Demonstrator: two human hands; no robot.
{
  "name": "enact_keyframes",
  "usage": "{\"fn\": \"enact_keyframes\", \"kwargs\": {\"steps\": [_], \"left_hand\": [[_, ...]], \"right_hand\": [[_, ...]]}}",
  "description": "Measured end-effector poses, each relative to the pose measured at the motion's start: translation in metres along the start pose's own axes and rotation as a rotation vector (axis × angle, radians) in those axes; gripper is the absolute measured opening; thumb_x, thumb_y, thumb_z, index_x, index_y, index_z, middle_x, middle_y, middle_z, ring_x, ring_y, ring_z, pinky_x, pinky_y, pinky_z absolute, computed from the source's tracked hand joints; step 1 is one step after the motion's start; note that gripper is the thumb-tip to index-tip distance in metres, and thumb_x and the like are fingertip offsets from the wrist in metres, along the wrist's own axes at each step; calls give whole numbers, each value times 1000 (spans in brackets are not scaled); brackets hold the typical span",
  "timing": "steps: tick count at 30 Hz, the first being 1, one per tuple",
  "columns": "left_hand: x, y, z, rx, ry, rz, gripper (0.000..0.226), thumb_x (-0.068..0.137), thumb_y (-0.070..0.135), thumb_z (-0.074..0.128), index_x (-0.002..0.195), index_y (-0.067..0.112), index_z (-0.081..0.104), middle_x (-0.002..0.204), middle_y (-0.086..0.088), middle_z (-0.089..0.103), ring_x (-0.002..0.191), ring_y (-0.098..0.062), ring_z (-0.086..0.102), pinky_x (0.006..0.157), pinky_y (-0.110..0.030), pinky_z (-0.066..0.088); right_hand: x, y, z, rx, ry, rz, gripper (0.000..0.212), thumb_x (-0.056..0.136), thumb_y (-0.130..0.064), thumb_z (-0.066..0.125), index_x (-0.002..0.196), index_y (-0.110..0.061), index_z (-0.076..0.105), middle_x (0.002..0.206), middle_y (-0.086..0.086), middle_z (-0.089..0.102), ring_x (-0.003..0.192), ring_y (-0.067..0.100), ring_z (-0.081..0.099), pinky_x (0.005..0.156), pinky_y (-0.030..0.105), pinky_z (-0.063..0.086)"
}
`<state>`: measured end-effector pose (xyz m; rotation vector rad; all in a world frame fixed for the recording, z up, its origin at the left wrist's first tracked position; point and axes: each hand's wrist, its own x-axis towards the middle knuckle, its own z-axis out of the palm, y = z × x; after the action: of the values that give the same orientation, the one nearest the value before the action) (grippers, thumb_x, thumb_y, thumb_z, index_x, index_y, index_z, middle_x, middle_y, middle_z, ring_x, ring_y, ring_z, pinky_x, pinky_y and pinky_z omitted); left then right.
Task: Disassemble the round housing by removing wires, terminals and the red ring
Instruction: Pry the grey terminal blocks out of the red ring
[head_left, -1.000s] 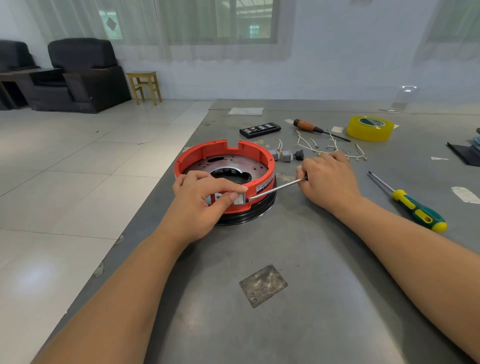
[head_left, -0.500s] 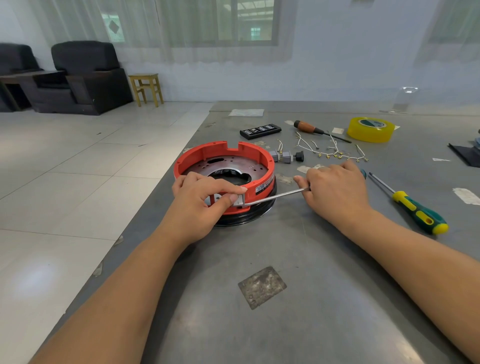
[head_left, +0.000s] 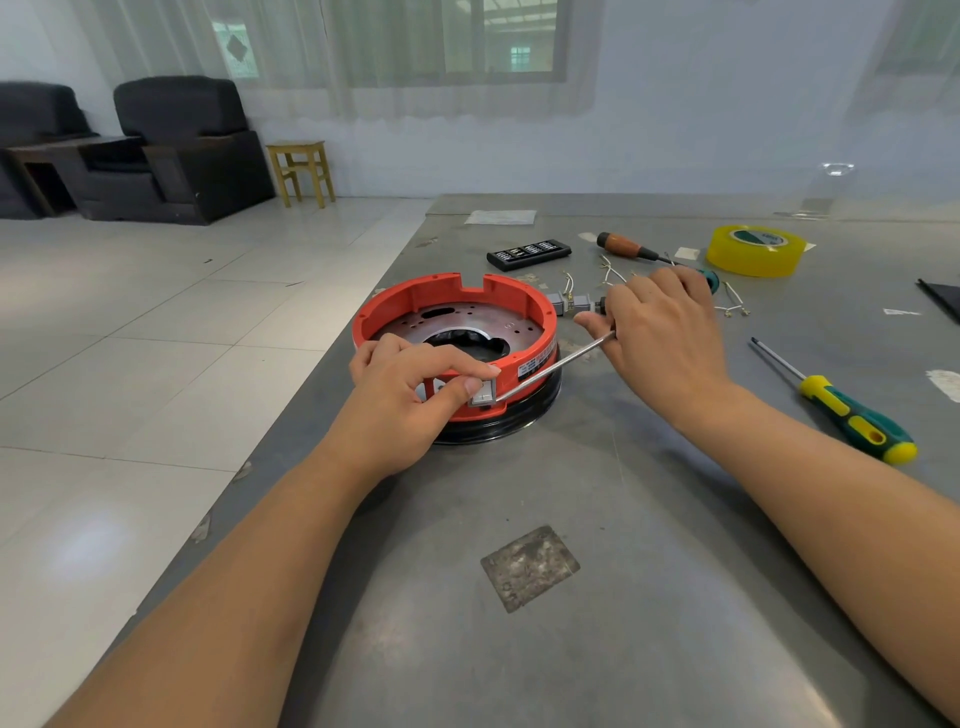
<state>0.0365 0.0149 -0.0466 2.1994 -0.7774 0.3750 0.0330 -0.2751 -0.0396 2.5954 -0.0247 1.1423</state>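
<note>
The right hand (head_left: 662, 343) is drawing back, gripping the screwdriver (head_left: 550, 368); left hand (head_left: 410, 395) is pinching the terminal (head_left: 482, 393) on the red ring (head_left: 535, 364). The tip is risking slipping.

Open tabletop (head_left: 649, 597) toward the near edge. Behind round housing (head_left: 457, 353): bit case (head_left: 529, 254), loose wires (head_left: 730, 306), tape roll (head_left: 756, 250). Right side: green-yellow screwdriver (head_left: 852, 415).

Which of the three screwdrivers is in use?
The one gripped by the right hand, its shaft reaching the red ring; the orange-handled and yellow-green ones lie untouched.
</note>
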Motion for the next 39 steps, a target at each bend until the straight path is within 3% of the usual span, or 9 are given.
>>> {"fn": "enact_keyframes", "kwargs": {"steps": [5, 10, 15, 19, 25, 29, 33, 37, 39], "left_hand": [[0, 0, -1, 13, -10, -18, 33, 100, 37, 66, 95, 69, 59, 103, 39, 57, 112, 12, 36, 113, -47, 24], [-1, 1, -2, 25, -12, -30, 35, 99, 39, 65, 92, 71, 58, 103, 42, 54, 111, 20, 33, 114, -51, 26], [-2, 0, -3, 14, -13, -17, 32, 99, 41, 65, 95, 72, 58, 105, 41, 55, 112, 19, 34, 114, -50, 27], [-2, 0, -4, 16, -22, -7, 32, 98, 41, 66, 101, 71, 57, 107, 42, 56, 111, 0, 42, 113, -48, 26], [-2, -3, -5, -2, -37, -5, 29, 93, 46, 73, 100, 71, 60, 103, 42, 60, 116, 3, 40, 109, -42, 26], [-1, -2, -5, -7, -32, -8, 29, 92, 45, 73, 99, 70, 60, 105, 40, 59, 115, 0, 41, 107, -40, 26], [-1, -3, -5, -27, -34, -33, 29, 92, 43, 73, 97, 69, 62, 104, 41, 58, 109, -2, 37, 105, -38, 27], [-1, -4, -6, -39, -34, -47, 30, 93, 41, 73, 95, 69, 62, 104, 43, 57, 110, -1, 36, 105, -37, 26], [-1, -4, -6, -35, -44, -34, 31, 93, 40, 73, 95, 68, 62, 105, 49, 55, 110, 7, 34, 104, -37, 25]], "right_hand": [[-1, -2, 4, 67, 113, 10, 37, 101, -47, 45, 87, -14, 52, 86, 6, 53, 91, 31, 48, 96, 44, 34], [-5, -2, 5, 93, 90, -13, 27, 96, -40, 49, 91, -14, 53, 89, 6, 54, 92, 30, 49, 95, 43, 32], [-12, 1, 2, 52, -19, -36, 23, 95, -37, 48, 87, -16, 54, 84, 4, 58, 83, 28, 53, 91, 43, 33], [-15, 2, -4, 4, -192, -25, 32, 98, -45, 46, 80, -20, 54, 74, 1, 63, 75, 26, 59, 86, 41, 39], [-18, -3, -9, -100, -389, -49, 52, 99, -56, 27, 65, -22, 50, 55, -7, 29, 60, 24, 48, 68, 34, 39], [-16, -12, -12, -86, -304, -12, 55, 101, -59, 31, 65, -22, 48, 55, -3, 41, 57, 25, 42, 73, 37, 37], [-16, -14, -10, -30, -158, 16, 50, 103, -57, 39, 71, -20, 49, 67, 4, 62, 69, 29, 56, 80, 42, 37], [-14, -14, -2, 24, -64, 16, 34, 99, -45, 53, 87, -14, 56, 82, 7, 58, 84, 32, 54, 90, 45, 35], [-15, -13, 3, 72, -38, -1, 20, 93, -33, 57, 92, -13, 54, 89, 8, 55, 89, 32, 51, 93, 44, 32]]}}
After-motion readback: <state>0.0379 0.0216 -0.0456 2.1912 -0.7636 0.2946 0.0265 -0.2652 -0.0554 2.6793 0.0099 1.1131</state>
